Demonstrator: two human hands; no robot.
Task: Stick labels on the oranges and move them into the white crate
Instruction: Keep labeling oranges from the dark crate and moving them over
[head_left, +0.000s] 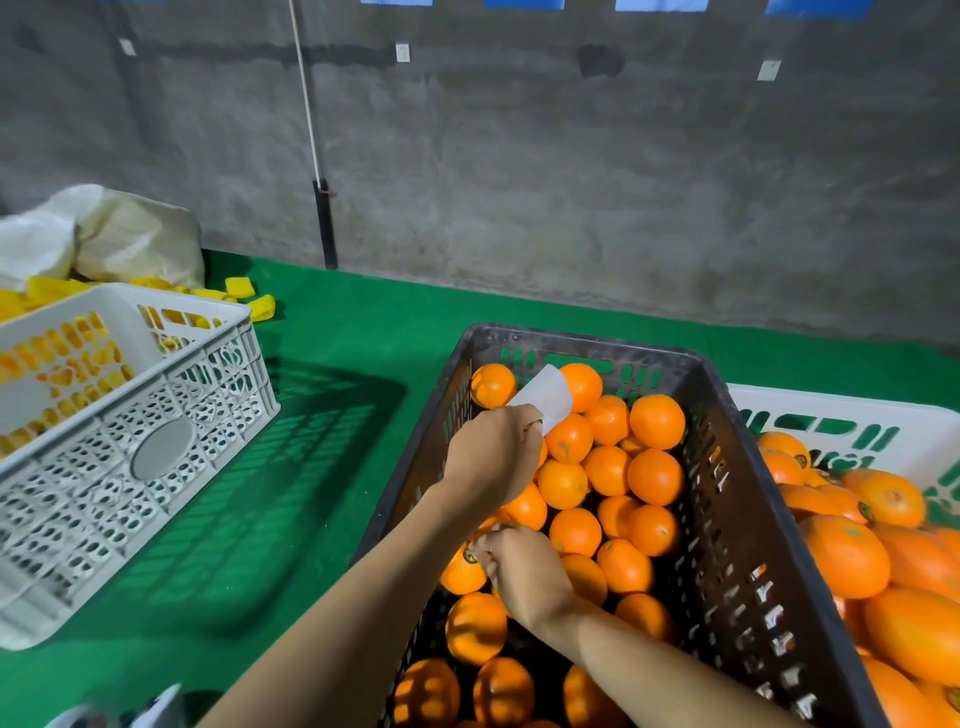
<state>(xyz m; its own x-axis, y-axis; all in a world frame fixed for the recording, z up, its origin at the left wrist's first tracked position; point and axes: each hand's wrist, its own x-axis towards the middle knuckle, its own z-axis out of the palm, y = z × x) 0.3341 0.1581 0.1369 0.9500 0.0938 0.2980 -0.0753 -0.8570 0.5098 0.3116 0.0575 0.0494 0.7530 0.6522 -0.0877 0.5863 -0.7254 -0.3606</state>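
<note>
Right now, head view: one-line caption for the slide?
Left hand holds a white label sheet over the black crate of oranges; right hand touches a labelled orange.

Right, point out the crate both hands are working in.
The black crate in the middle; the left white crate and right white crate are untouched.

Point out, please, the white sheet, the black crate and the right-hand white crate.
white sheet (546, 397): head view, sheet's middle.
black crate (737, 493): head view, its right wall.
right-hand white crate (841, 408): head view, its far rim.
</note>
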